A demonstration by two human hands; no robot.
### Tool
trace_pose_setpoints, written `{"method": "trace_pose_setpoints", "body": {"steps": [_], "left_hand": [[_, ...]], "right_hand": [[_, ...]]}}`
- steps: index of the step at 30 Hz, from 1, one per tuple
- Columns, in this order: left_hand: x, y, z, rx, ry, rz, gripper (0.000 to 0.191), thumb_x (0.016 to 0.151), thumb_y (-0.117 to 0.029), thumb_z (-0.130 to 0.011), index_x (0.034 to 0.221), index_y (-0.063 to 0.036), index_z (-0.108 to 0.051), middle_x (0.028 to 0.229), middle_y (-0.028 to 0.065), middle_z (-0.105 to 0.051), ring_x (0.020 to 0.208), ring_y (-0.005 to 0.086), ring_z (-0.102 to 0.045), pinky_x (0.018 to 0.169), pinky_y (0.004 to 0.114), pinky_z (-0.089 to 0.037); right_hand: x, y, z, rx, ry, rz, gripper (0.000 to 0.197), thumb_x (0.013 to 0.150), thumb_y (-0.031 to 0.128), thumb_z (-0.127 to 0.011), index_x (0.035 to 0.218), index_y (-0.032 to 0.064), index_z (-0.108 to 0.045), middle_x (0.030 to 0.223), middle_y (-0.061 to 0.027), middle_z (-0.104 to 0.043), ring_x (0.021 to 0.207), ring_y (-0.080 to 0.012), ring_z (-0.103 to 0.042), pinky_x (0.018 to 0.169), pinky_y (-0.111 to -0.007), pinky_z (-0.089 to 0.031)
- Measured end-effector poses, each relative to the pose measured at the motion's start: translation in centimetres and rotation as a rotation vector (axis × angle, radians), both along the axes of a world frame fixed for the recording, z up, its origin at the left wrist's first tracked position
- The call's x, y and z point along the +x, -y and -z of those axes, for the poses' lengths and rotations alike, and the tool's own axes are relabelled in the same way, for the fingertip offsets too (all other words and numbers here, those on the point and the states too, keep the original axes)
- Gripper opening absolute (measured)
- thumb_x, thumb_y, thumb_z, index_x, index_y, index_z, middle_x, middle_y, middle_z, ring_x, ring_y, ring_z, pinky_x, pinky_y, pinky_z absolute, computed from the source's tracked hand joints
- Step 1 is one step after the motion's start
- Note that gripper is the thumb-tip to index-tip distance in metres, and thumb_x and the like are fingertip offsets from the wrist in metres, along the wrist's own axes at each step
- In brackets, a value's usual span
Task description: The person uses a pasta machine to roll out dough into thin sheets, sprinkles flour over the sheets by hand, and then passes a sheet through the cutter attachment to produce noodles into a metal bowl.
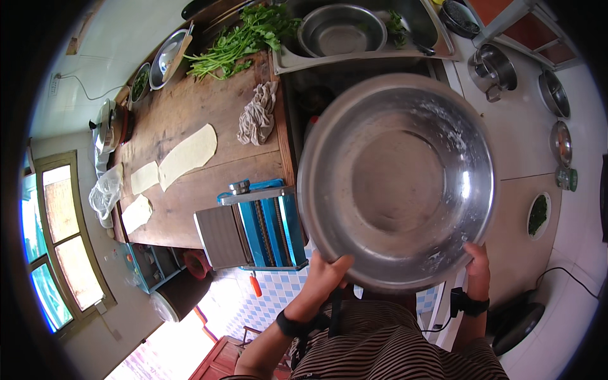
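Note:
Both of my hands grip a large stainless steel basin (pixel 399 180) by its rim, in front of my body. My left hand (pixel 328 274) has its thumb over the near left edge, and my right hand (pixel 476 261) holds the near right edge. White flour-like residue streaks the basin's inner wall on the right and near side; otherwise nothing lies in it. Just left of the basin, a blue pasta machine (pixel 266 228) stands at the edge of a wooden table (pixel 156 109). Flat dough sheets (pixel 188 154) lie on that table.
A crumpled cloth (pixel 258 114) and leafy green stalks (pixel 237 42) lie on the table. A metal bowl (pixel 343 31) sits in the sink (pixel 327 63) ahead. Along the right counter stand a steel pot (pixel 498 69) and a white dish of chopped greens (pixel 538 216). An orange-red handle (pixel 255 286) hangs below the machine.

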State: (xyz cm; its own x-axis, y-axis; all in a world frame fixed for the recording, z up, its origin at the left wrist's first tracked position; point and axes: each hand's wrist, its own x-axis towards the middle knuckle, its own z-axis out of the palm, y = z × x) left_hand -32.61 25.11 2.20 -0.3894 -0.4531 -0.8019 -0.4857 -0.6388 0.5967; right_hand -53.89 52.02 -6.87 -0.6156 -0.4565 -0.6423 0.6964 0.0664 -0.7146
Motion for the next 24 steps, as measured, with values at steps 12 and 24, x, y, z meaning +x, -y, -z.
{"method": "trace_pose_setpoints", "body": {"steps": [12,24], "left_hand": [[6.0,-0.5,3.9,-0.165,-0.111,0.538,0.049,0.083,-0.015,-0.052,0.124,0.0046,-0.032,0.111,0.0215,-0.051,0.105,0.0263,-0.051,0.083,0.032,-0.044],[9.1,0.2,0.8,0.002,0.025,0.337,0.036,0.087,-0.012,-0.047,0.120,0.0017,-0.040,0.106,0.0147,-0.056,0.096,0.0201,-0.056,0.081,0.030,-0.046]], "right_hand": [[2.4,0.0,15.3,0.352,-0.051,-0.135,0.029,0.065,0.004,-0.056,0.094,-0.0008,-0.055,0.080,-0.0046,-0.057,0.069,-0.0164,-0.054,0.061,-0.029,-0.042],[6.8,10.7,28.7,0.215,-0.099,-0.432,0.045,0.062,0.004,-0.059,0.106,-0.0011,-0.051,0.090,-0.0057,-0.058,0.082,-0.0170,-0.054,0.072,-0.030,-0.043]]}}
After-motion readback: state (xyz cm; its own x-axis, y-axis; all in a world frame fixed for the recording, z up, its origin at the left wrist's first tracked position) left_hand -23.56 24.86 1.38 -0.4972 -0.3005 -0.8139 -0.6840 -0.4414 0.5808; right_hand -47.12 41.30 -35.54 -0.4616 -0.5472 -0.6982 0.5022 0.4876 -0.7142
